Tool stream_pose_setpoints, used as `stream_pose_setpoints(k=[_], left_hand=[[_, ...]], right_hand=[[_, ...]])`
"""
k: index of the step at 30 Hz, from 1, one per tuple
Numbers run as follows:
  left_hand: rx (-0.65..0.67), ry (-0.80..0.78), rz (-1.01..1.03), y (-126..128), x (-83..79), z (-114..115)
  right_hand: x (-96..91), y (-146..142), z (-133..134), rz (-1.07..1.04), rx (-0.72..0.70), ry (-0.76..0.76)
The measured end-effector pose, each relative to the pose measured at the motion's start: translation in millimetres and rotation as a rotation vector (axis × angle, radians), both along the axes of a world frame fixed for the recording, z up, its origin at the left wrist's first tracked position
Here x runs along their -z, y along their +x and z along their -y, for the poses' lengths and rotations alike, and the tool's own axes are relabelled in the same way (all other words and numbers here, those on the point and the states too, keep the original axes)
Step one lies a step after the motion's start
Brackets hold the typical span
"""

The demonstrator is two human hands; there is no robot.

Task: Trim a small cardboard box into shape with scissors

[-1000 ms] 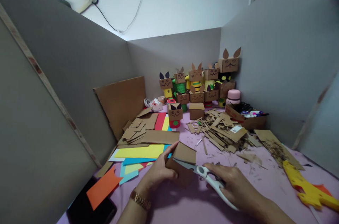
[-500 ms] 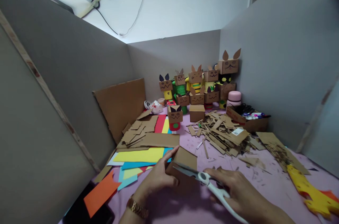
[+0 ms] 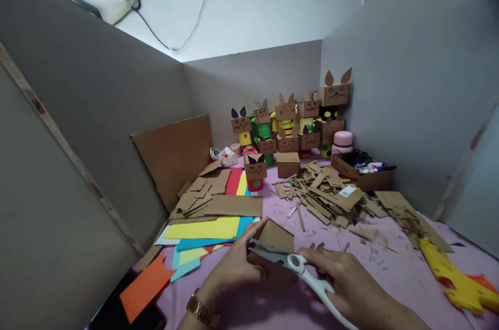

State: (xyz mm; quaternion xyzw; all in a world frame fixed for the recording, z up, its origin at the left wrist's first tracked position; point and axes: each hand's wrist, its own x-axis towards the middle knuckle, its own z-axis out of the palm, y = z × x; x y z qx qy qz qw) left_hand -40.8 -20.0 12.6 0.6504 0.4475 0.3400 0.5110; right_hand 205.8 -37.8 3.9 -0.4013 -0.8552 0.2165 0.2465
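We are at a craft desk closed in by grey partitions (image 3: 97,111). Beyond our fingers (image 3: 249,247) stand cardboard figures (image 3: 288,122), with cardboard scraps (image 3: 327,195) before them; coloured paper (image 3: 206,228) lies just left of our fingers.

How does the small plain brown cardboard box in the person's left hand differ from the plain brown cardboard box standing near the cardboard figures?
The small brown cardboard box in hand is gripped by the left hand and tilted, with the white-handled scissors in the right hand at its edge. The plain brown box by the figures stands upright, alone and untouched. Both are plain brown, without faces or ears.
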Motion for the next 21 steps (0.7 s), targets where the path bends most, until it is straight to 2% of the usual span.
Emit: stream_pose_setpoints(k=[6, 12, 15, 21], left_hand=[[0.013, 0.015, 0.013, 0, 1.7, -2], [0.014, -0.009, 0.02, -1, 5.6, -3], [0.03, -0.018, 0.041, -3, 6.4, -4], [0.079, -0.049, 0.124, -3, 7.2, -7]], right_hand=[[4.7, 0, 0, 0.094, 0.051, 0.121], [9.8, 1, 1, 0.102, 0.014, 0.237], [11.3, 1, 2, 0.101, 0.007, 0.239], [7.4, 0, 3, 0.058, -0.022, 0.148]])
